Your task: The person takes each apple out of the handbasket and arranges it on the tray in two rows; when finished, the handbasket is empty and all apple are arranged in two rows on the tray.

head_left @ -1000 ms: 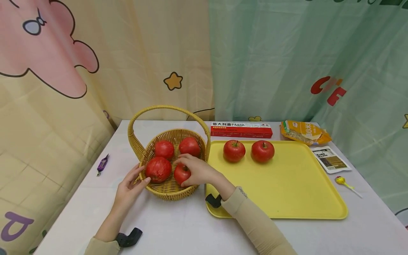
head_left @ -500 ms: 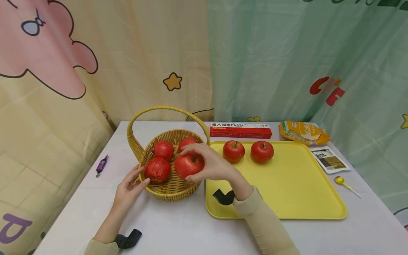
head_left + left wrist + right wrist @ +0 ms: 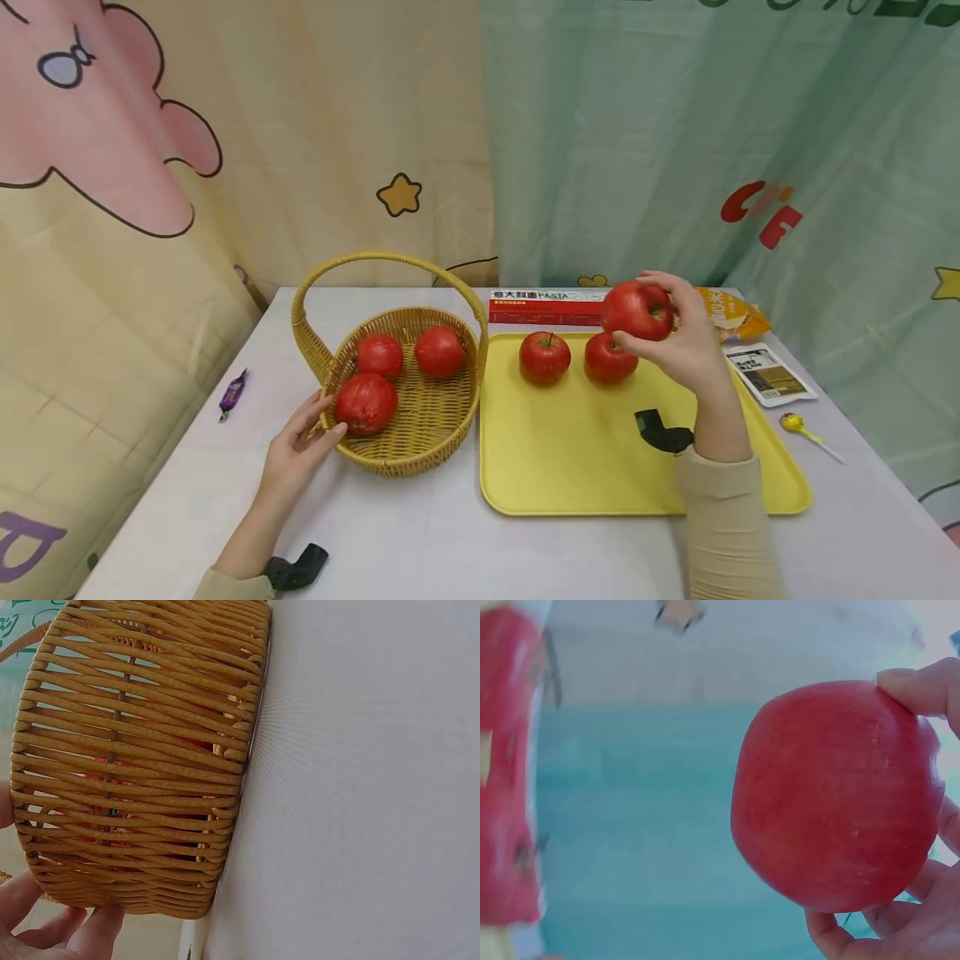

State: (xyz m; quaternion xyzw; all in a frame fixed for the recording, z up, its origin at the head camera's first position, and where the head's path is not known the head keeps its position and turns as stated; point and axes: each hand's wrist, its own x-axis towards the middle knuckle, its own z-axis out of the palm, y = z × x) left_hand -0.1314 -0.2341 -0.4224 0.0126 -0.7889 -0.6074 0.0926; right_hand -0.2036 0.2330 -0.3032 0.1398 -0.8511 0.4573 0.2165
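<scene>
My right hand [image 3: 692,346] holds a red apple [image 3: 633,311] in the air over the back right of the yellow tray [image 3: 558,454], thumb and fingers on its sides. In the right wrist view that apple [image 3: 832,799] fills much of the picture. Two more apples stand on the tray; the right one [image 3: 609,360] is partly hidden by the held apple. At left, a wicker basket [image 3: 431,417] contains three red fruits, the nearest one [image 3: 366,404] large and streaked. My left hand [image 3: 292,458] grips the basket's left rim, its fingers [image 3: 97,934] against the woven wall.
Behind the tray lies a red and white pasta box [image 3: 543,308]. An orange food bag [image 3: 738,317], a white pouch [image 3: 768,375] and a lollipop [image 3: 802,427] lie along the right. A purple wrapped candy [image 3: 233,395] is left of the basket, whose tall handle [image 3: 386,257] arches above.
My right hand has lifted the apple out of the basket and carried it rightward over the tray. The left hand stays on the basket rim.
</scene>
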